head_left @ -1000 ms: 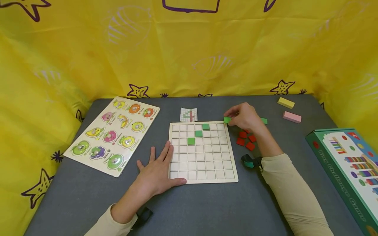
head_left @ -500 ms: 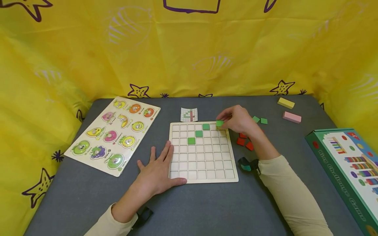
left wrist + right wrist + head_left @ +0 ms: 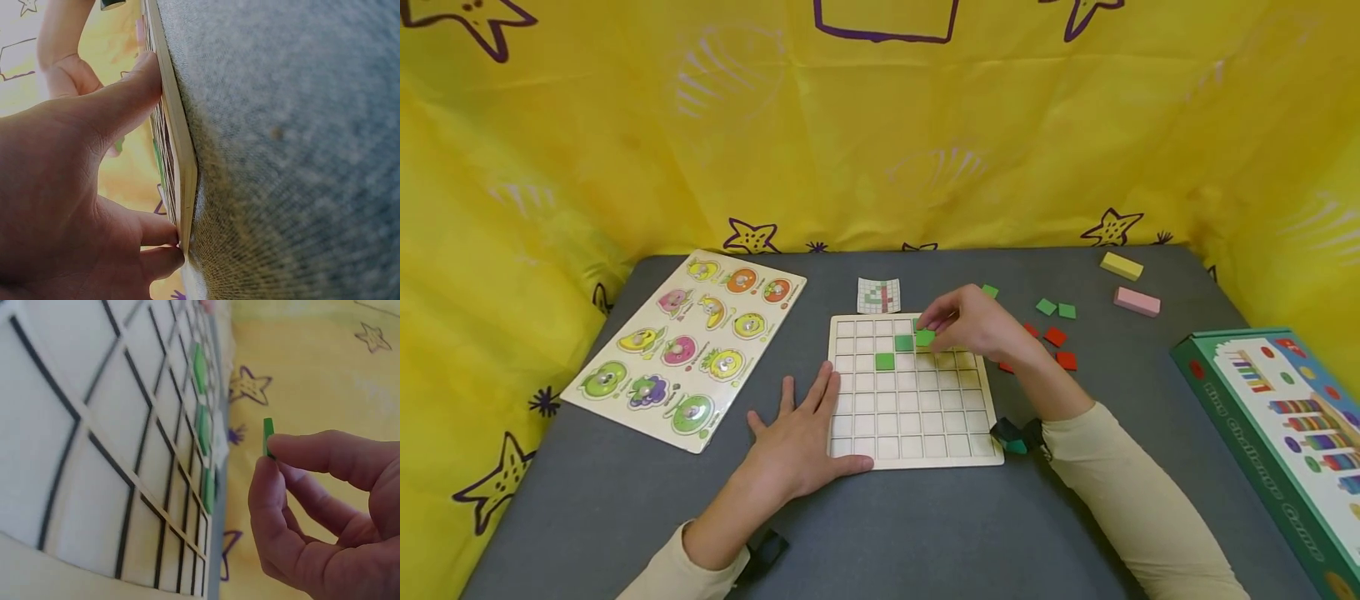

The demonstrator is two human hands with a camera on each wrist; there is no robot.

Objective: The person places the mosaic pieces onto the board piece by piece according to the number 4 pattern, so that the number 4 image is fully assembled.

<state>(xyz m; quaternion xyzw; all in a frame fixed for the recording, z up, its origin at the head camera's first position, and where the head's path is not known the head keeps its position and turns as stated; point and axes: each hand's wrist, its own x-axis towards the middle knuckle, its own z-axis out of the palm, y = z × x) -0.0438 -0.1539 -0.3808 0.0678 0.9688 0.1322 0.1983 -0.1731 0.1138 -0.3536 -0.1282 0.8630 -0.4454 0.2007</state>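
Between thumb and fingertips my right hand (image 3: 976, 321) pinches a green square tile (image 3: 925, 338). In the right wrist view that tile (image 3: 268, 434) stands off the surface of the wooden grid board (image 3: 103, 475), apart from it. Three other green tiles lie in the board's cells in a diagonal, one being this green tile (image 3: 885, 362); the topmost is partly covered by the right hand. My left hand (image 3: 797, 442) rests along the left edge of the board (image 3: 898, 425), fingers straight and thumb at the front edge. The left wrist view shows the thumb (image 3: 128, 97) touching the board's rim.
A small pattern card (image 3: 878, 296) lies behind the board. Loose green tiles (image 3: 1047, 307) and several red tiles (image 3: 1056, 337) lie to the right, with yellow (image 3: 1122, 266) and pink blocks (image 3: 1137, 302) beyond. A fruit puzzle board (image 3: 688, 333) is left, a game box (image 3: 1270, 417) right.
My right hand has moved left with the green tile, from beside the board's upper right corner to over its upper cells. My left hand has stayed in place.
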